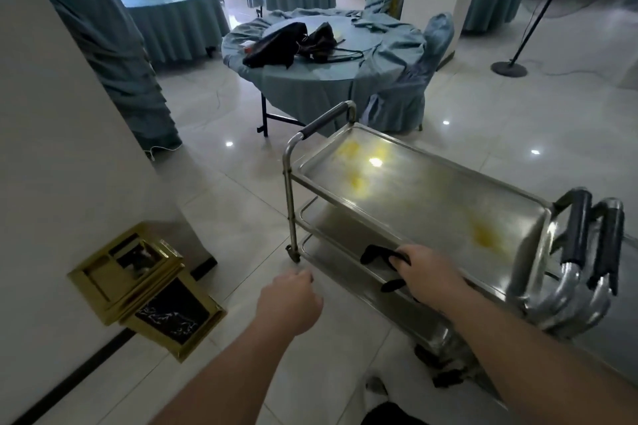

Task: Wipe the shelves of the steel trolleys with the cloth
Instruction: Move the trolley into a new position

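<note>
Now my right hand [426, 271] has its grip closed around the dark cloth [378, 257], holding it at the near edge of the steel trolley [431, 197], just over the middle shelf [341, 228]. My left hand [291, 300] hangs over the floor with its grip curled narrow, holding nothing. Yellow smears mark the top shelf [448, 203]. A gold bin [145, 290] stands by the wall.

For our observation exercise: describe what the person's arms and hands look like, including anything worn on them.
Both forearms are bare as far as the picture shows: no sleeves in view. The left hand and the right hand wear no gloves, and no watch, bracelet or ring can be seen on the wrists or the visible backs of the hands.
</note>
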Demonstrator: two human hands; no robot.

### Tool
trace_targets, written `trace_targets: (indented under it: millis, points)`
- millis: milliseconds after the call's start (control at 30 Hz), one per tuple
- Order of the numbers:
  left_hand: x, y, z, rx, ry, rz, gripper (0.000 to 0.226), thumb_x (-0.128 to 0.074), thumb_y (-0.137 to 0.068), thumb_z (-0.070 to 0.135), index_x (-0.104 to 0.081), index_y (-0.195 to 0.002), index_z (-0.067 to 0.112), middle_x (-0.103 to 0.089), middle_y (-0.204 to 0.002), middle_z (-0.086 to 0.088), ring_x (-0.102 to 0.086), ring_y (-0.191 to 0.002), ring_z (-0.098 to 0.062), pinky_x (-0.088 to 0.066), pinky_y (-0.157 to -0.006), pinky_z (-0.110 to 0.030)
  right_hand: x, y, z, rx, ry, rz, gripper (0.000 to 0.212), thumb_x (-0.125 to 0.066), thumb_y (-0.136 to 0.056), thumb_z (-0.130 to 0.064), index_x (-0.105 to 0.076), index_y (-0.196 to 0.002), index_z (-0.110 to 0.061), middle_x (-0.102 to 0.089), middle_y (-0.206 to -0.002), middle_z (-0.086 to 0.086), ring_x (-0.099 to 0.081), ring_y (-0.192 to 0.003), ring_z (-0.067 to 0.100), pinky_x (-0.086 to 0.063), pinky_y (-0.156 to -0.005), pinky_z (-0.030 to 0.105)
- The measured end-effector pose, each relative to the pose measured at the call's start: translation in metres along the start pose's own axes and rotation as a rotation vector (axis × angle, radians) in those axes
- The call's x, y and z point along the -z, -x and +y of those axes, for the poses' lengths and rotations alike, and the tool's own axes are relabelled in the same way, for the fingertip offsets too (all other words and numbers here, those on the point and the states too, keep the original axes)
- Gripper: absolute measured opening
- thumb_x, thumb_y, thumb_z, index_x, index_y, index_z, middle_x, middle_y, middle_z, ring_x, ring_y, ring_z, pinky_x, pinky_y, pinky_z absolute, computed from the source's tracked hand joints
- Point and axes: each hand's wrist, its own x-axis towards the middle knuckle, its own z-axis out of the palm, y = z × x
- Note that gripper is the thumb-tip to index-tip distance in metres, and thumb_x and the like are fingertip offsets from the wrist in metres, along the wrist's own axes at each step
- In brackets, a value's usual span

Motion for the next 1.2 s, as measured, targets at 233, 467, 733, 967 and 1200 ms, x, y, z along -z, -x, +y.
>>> trace_targets:
  millis: [233,467,733,967,1200]
  points:
    - [0.053,-0.118,-0.002,0.008,-0.031,0.055,0.044,-0.047,-0.1,0.042,-0.054,-0.141,0.028,-0.06,-0.135,-0.001,-0.058,-0.122,-0.027,-0.048,-0.091,-0.041,-0.001,-0.146,-0.013,0.009,-0.128,-0.052,0.027,-0.051,-0.107,-0.034,-0.064,-0.087,-0.022,-0.065,-0.077,0.005,-0.063,-0.066,0.022,-0.046,-0.058,0.035]
    - [0.122,-0.233,0.01,0.066,-0.038,0.068,0.042,-0.048,-0.099,0.045,-0.055,-0.137,0.028,-0.061,-0.134,-0.001,-0.057,-0.122,-0.027,-0.047,-0.097,-0.042,0.027,-0.282,-0.029,-0.014,-0.239,-0.145,0.025,-0.047,-0.109,-0.033,-0.065,-0.102,-0.017,-0.063,-0.077,0.01,-0.056,-0.055,0.018,-0.039,-0.049,0.028]
    - [0.162,-0.341,0.016,0.045,-0.061,0.007,0.036,-0.048,-0.098,0.04,-0.059,-0.13,0.028,-0.062,-0.127,0.0,-0.061,-0.115,-0.026,-0.054,-0.097,-0.045,0.045,-0.384,-0.045,-0.044,-0.252,-0.146,0.027,-0.047,-0.108,-0.035,-0.065,-0.1,-0.017,-0.062,-0.08,0.005,-0.056,-0.063,0.019,-0.043,-0.06,0.032]
    - [0.198,-0.466,0.018,-0.148,-0.175,-0.034,0.037,-0.051,-0.101,0.04,-0.059,-0.133,0.024,-0.064,-0.127,0.001,-0.064,-0.113,-0.024,-0.055,-0.098,-0.041,0.048,-0.45,-0.05,-0.216,-0.403,-0.029,0.018,-0.05,-0.108,-0.032,-0.065,-0.104,-0.023,-0.067,-0.097,0.007,-0.064,-0.08,0.027,-0.052,-0.066,0.036]
    - [0.229,-0.576,0.002,-0.395,-0.206,-0.01,0.03,-0.05,-0.099,0.041,-0.059,-0.123,0.025,-0.063,-0.115,0.002,-0.063,-0.105,-0.025,-0.056,-0.089,-0.041,0.024,-0.504,-0.076,-0.526,-0.447,0.122,0.023,-0.047,-0.108,-0.038,-0.065,-0.112,-0.025,-0.069,-0.097,0.008,-0.064,-0.079,0.029,-0.045,-0.065,0.032]
